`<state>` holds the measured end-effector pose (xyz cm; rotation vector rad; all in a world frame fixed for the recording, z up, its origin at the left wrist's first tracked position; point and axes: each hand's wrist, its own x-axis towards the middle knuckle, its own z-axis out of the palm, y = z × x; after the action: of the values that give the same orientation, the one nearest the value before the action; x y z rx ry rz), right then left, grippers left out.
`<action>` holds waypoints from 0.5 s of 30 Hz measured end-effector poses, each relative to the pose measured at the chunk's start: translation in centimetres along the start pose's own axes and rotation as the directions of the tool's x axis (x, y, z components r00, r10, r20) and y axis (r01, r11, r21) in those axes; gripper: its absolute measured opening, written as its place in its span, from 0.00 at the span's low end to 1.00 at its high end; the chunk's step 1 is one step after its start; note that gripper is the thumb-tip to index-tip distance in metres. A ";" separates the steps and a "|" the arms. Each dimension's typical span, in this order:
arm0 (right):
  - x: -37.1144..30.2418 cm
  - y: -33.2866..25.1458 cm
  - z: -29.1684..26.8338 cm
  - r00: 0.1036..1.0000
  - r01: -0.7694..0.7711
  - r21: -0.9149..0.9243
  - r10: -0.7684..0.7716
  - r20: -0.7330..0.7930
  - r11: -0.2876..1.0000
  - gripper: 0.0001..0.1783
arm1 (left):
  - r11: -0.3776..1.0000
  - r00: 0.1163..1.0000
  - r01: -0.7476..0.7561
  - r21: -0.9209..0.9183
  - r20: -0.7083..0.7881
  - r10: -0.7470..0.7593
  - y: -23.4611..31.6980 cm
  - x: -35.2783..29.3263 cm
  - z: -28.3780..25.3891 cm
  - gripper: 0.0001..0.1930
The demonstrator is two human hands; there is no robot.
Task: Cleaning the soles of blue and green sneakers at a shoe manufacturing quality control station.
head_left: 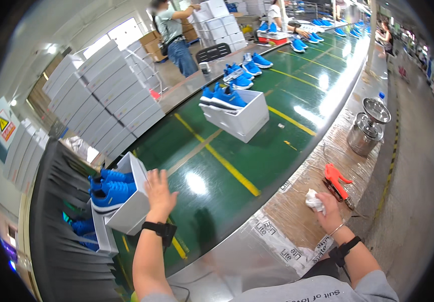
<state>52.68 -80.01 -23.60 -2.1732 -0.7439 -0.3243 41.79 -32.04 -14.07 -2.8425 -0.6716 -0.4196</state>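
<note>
My left hand [160,194] is open, its fingers spread, at the right side of a white shoe box [131,207]. Whether the palm presses on that box I cannot tell. Blue sneakers [112,195] with white soles sit on top of it. Over the wrapped side bench, my right hand [330,216] is closed on a crumpled white wad [314,200], cloth or tissue. Just beyond those fingers lies an orange-red trigger-handled tool [336,180], with a dark part beneath it.
A green conveyor belt [237,168] carries another white box [244,118] with blue sneakers, and several loose sneakers farther up. A metal can [365,135] stands on the bench [292,216]. Dark strip curtains [63,226] hang at left. Stacked boxes [103,95] and co-workers are beyond.
</note>
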 end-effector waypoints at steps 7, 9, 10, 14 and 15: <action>-1.2 -0.1 0.6 0.999 -0.031 -0.088 0.034 0.032 0.996 0.32 | 0.871 0.892 -0.442 -0.216 -0.209 0.401 15.5 13.5 1.2 0.40; -1.1 -0.2 0.7 0.998 -0.029 -0.066 0.032 0.053 0.997 0.32 | 0.835 0.866 -0.480 -0.269 -0.300 0.401 18.7 17.0 2.4 0.42; -1.0 0.0 0.9 0.997 -0.027 -0.054 0.030 0.065 0.998 0.33 | 0.828 0.863 -0.487 -0.276 -0.294 0.410 19.8 18.3 3.0 0.42; -0.8 0.2 0.8 0.995 -0.036 -0.054 0.041 0.087 0.998 0.34 | 0.923 0.970 -0.242 -0.299 -0.049 0.238 22.2 21.4 6.4 0.32; -0.8 0.4 0.8 0.994 -0.050 -0.062 0.056 0.091 0.997 0.34 | 0.970 0.989 -0.070 -0.232 0.109 0.098 22.3 21.9 7.6 0.27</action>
<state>52.22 -79.93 -24.72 -2.2727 -0.7350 -0.2217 72.58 -40.82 -16.98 -3.1218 -0.5528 -0.3343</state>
